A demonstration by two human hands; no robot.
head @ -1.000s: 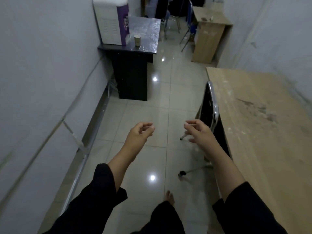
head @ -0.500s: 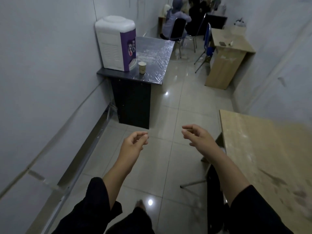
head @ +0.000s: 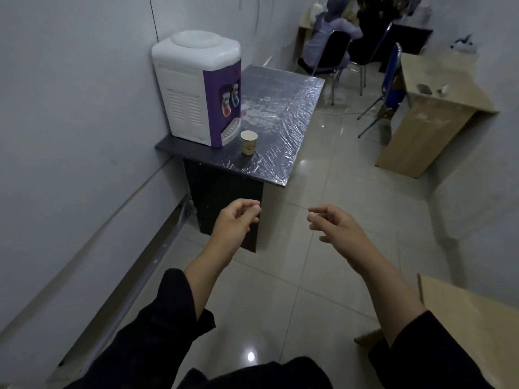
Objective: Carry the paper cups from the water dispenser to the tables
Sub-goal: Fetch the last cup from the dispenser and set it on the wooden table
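Observation:
One paper cup (head: pixel 248 142) stands upright on the dark, plastic-wrapped table (head: pixel 283 108), just right of the white and purple water dispenser (head: pixel 198 88). My left hand (head: pixel 234 223) hovers in front of that table's near end, fingers loosely curled and holding nothing. My right hand (head: pixel 335 224) is level with it over the tiled floor, fingers apart and empty. Both hands are well short of the cup.
A wooden table corner (head: pixel 471 318) juts in at lower right. Another wooden desk (head: pixel 429 108) stands against the right wall, with a blue chair (head: pixel 391 80) beside it. People sit on chairs (head: pixel 331 46) at the far end. The left wall runs close by.
I have moved forward along the aisle: the dispenser table and cup are now much nearer, the wooden table and its chair have slid back to my right. Both hands stay raised and empty.

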